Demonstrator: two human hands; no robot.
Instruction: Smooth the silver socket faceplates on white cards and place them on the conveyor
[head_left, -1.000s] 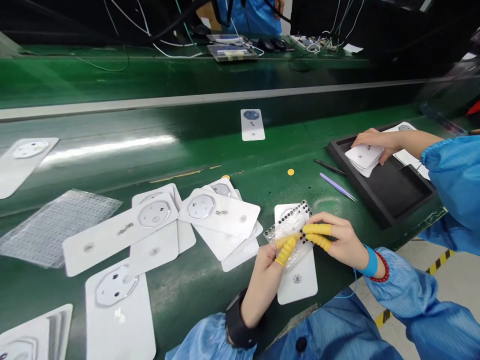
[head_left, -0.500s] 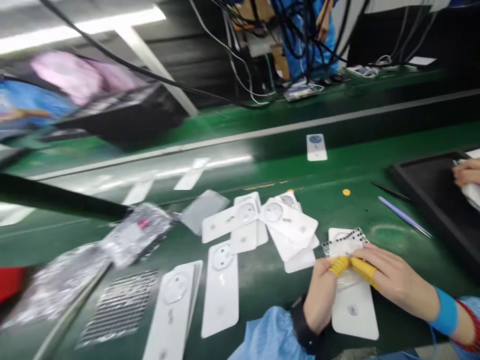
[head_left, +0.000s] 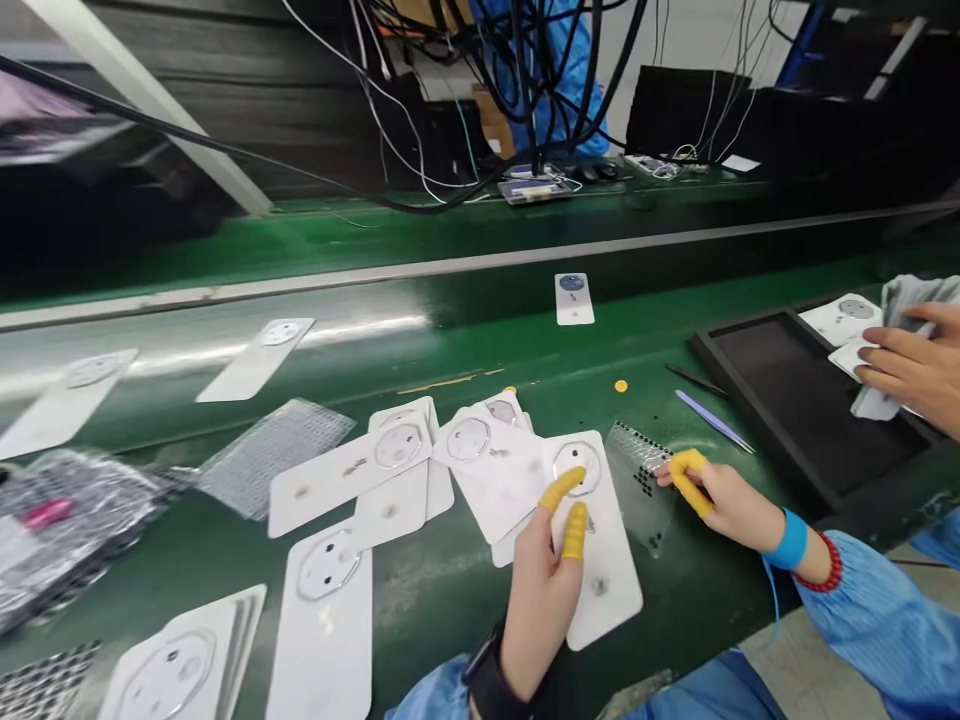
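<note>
My left hand [head_left: 546, 580], with yellow finger cots on thumb and index finger, rests over a white rounded panel [head_left: 611, 560]. Its index fingertip touches the round recess near the panel's top, and the thumb is held apart. To the right, my right hand [head_left: 724, 500], also in yellow finger cots, has its fingertips pinched at the edge of a clear sheet with small black dots [head_left: 637, 470]. That sheet lies beside the panel, on the green table. Overlapping white panels [head_left: 405, 490] spread just left of my left hand.
A black tray [head_left: 795, 380] holds white panels at the right, where another person's hand [head_left: 915, 360] grips a grey cloth. Purple tweezers [head_left: 712, 420] and an orange dot [head_left: 621, 386] lie nearby. Bubble wrap [head_left: 277, 455] and more panels [head_left: 322, 620] are at the left.
The dotted sheet has moved off the panel to its right side with my right hand. My hands have separated; my left stays at the panel. The view has swung right.
</note>
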